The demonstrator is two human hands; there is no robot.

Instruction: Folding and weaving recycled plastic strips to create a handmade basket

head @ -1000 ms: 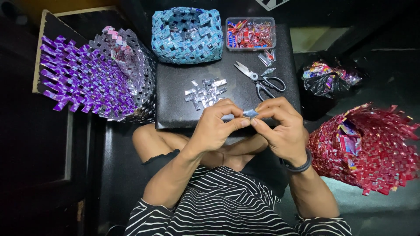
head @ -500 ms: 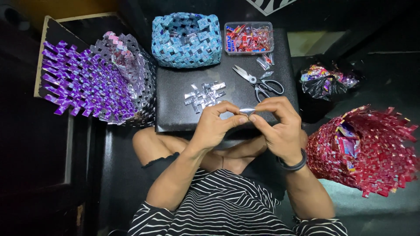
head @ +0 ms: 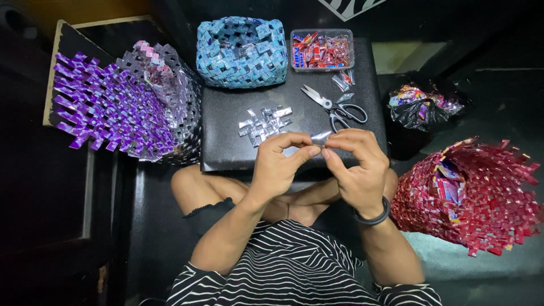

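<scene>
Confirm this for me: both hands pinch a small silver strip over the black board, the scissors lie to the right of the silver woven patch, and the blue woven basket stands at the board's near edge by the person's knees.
One detail is off. In the head view the blue woven basket stands at the far edge of the black board, beside the clear box of wrappers, not by the knees. The rest holds: left hand and right hand pinch the silver strip, and the scissors lie right of the silver woven patch.

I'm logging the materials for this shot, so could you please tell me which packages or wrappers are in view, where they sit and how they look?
Clear plastic tub: rear of the black board, rectangular, full of red and blue wrappers.
Black bag: right of the board, crumpled, multicoloured wrappers inside.
Silver wrapper strip: pinched between left hand and right hand.
Folded silver pieces: board centre.
</scene>
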